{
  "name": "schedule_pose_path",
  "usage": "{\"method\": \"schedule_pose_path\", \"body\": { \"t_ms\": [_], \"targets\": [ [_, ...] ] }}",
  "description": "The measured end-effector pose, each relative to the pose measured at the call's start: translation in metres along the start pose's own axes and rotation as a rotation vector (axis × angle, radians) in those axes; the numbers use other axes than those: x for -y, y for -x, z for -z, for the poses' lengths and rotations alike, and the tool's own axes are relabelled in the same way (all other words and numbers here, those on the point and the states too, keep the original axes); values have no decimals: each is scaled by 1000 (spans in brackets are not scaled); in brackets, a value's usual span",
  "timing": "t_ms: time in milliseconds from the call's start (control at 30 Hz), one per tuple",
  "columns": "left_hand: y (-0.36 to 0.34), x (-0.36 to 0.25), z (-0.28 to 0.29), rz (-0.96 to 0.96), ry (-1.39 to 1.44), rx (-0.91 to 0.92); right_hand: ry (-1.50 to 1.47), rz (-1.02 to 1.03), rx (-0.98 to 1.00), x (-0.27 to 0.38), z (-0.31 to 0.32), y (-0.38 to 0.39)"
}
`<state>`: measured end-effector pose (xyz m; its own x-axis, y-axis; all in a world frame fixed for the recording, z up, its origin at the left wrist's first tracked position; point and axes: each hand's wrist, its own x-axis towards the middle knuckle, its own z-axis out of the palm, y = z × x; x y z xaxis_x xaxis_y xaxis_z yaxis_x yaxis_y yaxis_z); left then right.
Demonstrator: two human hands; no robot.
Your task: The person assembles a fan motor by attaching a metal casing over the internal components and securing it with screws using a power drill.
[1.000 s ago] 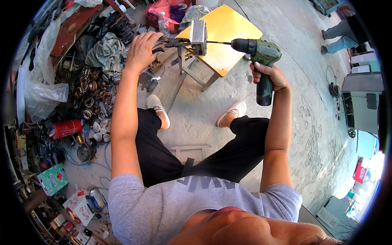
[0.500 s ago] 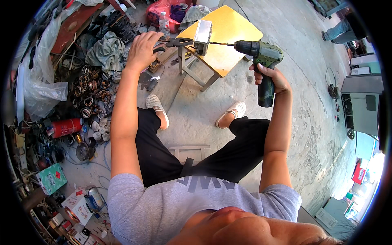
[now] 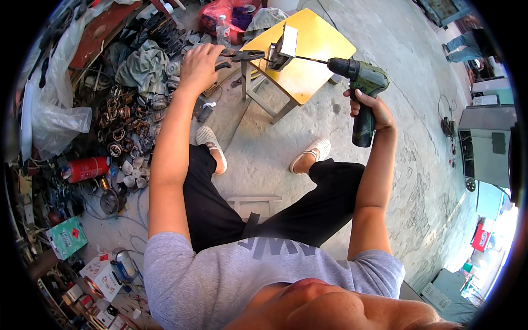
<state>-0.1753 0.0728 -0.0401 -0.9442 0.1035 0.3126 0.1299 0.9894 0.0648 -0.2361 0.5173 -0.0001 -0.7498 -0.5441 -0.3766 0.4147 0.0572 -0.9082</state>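
My left hand (image 3: 199, 67) is closed around the handles of dark pliers (image 3: 245, 55). Their jaws point right and reach a small silvery metal box-like part (image 3: 286, 47), which is tilted over the yellow stool top (image 3: 324, 34). Whether the jaws clamp the part or only sit beside it is unclear. On the other side, my right hand (image 3: 376, 111) grips a dark green cordless drill (image 3: 369, 78) by its handle. Its long thin bit (image 3: 312, 59) points left, with the tip at the metal part's right side. Contact there cannot be made out.
A heap of scrap motor parts (image 3: 118, 118) lies left, with a red cylinder (image 3: 88, 169) and a green box (image 3: 67, 237). Beyond the stool sit a clear bottle (image 3: 223, 32) and a red plastic bag (image 3: 212, 16). Another person's legs (image 3: 463, 47) show far right.
The metal part has turned, its bright face now toward the right. The drill has shifted slightly right and down. My left hand and the pliers have moved a little to the right.
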Motion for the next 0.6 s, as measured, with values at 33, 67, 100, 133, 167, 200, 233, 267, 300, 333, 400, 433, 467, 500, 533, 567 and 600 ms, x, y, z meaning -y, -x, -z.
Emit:
{"method": "schedule_pose_path", "body": {
  "t_ms": [33, 67, 100, 133, 167, 200, 233, 267, 300, 333, 400, 433, 467, 500, 533, 567, 600],
  "targets": [
    [-1, -2, -2, 24, -24, 27, -3, -1, -1, 0, 0, 0],
    [-2, -5, -3, 49, -47, 52, -4, -1, -3, -1, 1, 1],
    [-3, -7, -5, 74, -70, 77, -5, -1, -3, -1, 2, 1],
    [-4, -7, -7, 79, -74, 71, -3, 1, -6, -1, 3, 1],
    [-5, -9, -9, 82, -78, 64, 0, 3, -10, -2, 3, 1],
    [-6, -10, -10, 86, -81, 58, 2, 5, -14, -2, 4, 1],
    [-6, -11, -12, 92, -88, 55, 8, 5, -15, -1, 4, 1],
    [-6, -12, -12, 98, -95, 53, 11, 5, -17, -2, 4, 1],
    [-6, -13, -12, 103, -102, 51, 14, 5, -19, -2, 4, 1],
    [-5, -13, -13, 114, -103, 47, 15, 2, -29, -2, 3, 1],
    [-4, -13, -16, 136, -105, 40, 15, -2, -49, -1, 1, 1],
    [-3, -11, -17, 141, -94, 48, 7, 1, -53, -1, 2, 2],
    [-3, -11, -17, 145, -83, 56, -2, 4, -58, 0, 3, 2],
    [-3, -10, -17, 149, -72, 64, -11, 7, -63, 0, 3, 2],
    [-2, -9, -19, 134, -74, 56, -17, 5, -65, 1, 4, 3],
    [-1, -8, -20, 119, -77, 48, -23, 4, -67, 0, 4, 2],
    [-1, -7, -21, 104, -80, 40, -29, 3, -69, 0, 4, 2]
  ]
}}
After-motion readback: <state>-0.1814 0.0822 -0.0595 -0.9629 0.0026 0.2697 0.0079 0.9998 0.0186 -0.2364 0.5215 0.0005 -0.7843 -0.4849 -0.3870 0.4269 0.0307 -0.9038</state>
